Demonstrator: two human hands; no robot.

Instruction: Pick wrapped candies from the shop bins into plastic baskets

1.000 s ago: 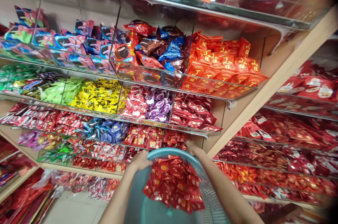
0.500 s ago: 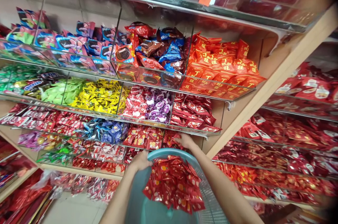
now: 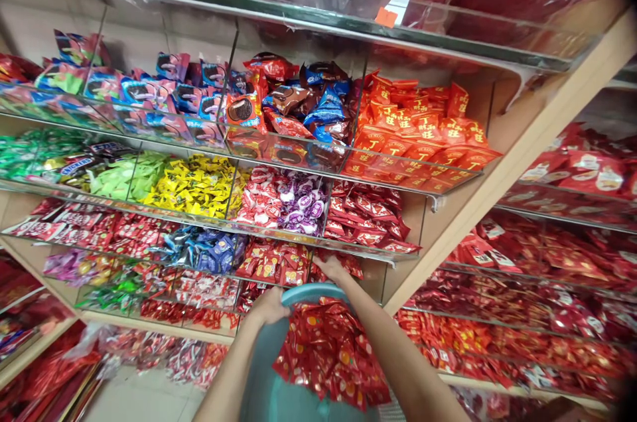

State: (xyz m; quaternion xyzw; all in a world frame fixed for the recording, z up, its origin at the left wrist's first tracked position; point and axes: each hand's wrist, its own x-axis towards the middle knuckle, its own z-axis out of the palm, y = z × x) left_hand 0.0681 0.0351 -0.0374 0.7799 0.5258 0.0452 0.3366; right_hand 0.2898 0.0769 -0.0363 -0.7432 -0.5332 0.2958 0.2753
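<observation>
My left hand (image 3: 269, 306) is closed on the upper left rim of a teal basket (image 3: 263, 369). Red candy packets (image 3: 331, 352) lie heaped inside the basket. Beyond the far rim, my right hand (image 3: 329, 268) reaches into a shelf compartment of red packets (image 3: 353, 265); its fingertips are hard to make out among them, so its grip is unclear. Just left of that hand is a compartment of red packets with orange round prints (image 3: 276, 261).
Clear-fronted shelves hold yellow candies (image 3: 196, 184), purple candies (image 3: 303, 204), blue packets (image 3: 206, 248) and orange-red packets (image 3: 423, 130). A slanted wooden post (image 3: 502, 170) divides them from more red packets at right. Floor tiles (image 3: 139, 392) show at lower left.
My right hand has shifted slightly left over the compartment, and more red packets show to its right. The shelves now sit a little lower and further right in view.
</observation>
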